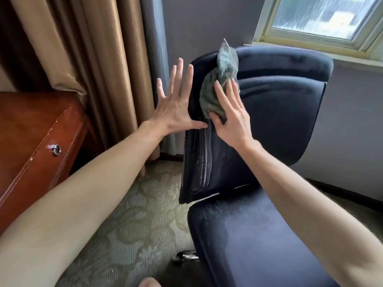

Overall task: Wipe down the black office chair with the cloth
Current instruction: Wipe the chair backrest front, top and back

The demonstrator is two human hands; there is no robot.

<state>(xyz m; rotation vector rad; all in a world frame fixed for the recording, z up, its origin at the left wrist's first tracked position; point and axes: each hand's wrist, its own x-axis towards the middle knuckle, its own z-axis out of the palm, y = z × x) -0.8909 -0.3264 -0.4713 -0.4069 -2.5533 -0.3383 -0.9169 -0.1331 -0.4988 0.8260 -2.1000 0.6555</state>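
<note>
Currently, head view only. The right hand (230, 119) lies flat on the cloth (219, 79) and presses it against the upper left part of the chair's backrest (279, 104). Its fingers are straight, with the thumb at the cloth's lower edge. I cannot tell whether the thumb pinches the fabric or only rests on it. The left hand (176, 106) is spread wide, fingers straight and apart, holding nothing. Only its thumb tip touches the backrest's left side edge, just beside the right hand.

Cloth: grey-green and crumpled, with one corner sticking up past the top of the backrest.

Chair: dark, soft, padded surface. It stands on the patterned carpet (124, 214) below the window (323, 15), with the curtain (83, 59) and a wooden cabinet (31, 141) to its left. Pale streaks show down the backrest's side edge, and there is a lighter patch on the seat (259, 235). One castor (184, 256) is visible under the seat.

Judgement: the step in hand is wiping the backrest. To do it well:
- Keep the palm flat so the whole cloth bears on the surface.
- Work in overlapping strokes from the top down.
- Brace the backrest with the left hand, since a chair on castors is likely to roll or swivel under pressure.
- Tuck in the loose corner so it does not flap.
- Then cover the streaked side edge and the seat, which look unfinished.
</note>
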